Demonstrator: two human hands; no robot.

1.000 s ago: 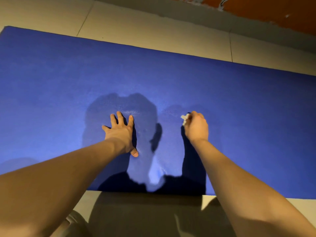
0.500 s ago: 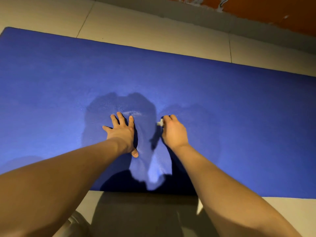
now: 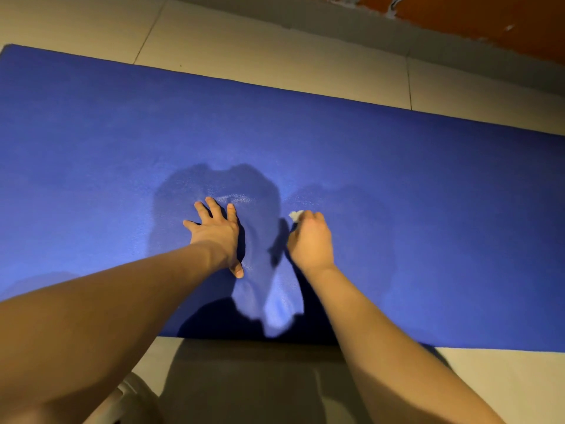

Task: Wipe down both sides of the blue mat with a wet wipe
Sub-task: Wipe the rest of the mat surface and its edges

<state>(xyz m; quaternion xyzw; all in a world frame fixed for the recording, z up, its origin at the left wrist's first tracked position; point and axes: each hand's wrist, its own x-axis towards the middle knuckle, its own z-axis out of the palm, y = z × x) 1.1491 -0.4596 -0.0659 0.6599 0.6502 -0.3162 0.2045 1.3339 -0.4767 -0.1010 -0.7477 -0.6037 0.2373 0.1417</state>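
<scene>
A large blue mat (image 3: 428, 191) lies flat on the tiled floor and fills most of the view. My left hand (image 3: 217, 232) rests palm down on the mat near its middle, fingers spread. To its right, my right hand (image 3: 310, 240) is closed on a small white wet wipe (image 3: 295, 215), which sticks out past the fingertips and touches the mat. Most of the wipe is hidden inside the fist. A shinier patch of mat lies between and in front of the two hands.
Pale floor tiles (image 3: 275, 53) border the mat at the far side and at the near edge (image 3: 504, 384). An orange wall (image 3: 489, 19) with a grey base runs along the top right. My shadow covers the near floor.
My right hand has swept the wipe leftward across the mat, from further right to close beside my left hand. The left hand has stayed planted.
</scene>
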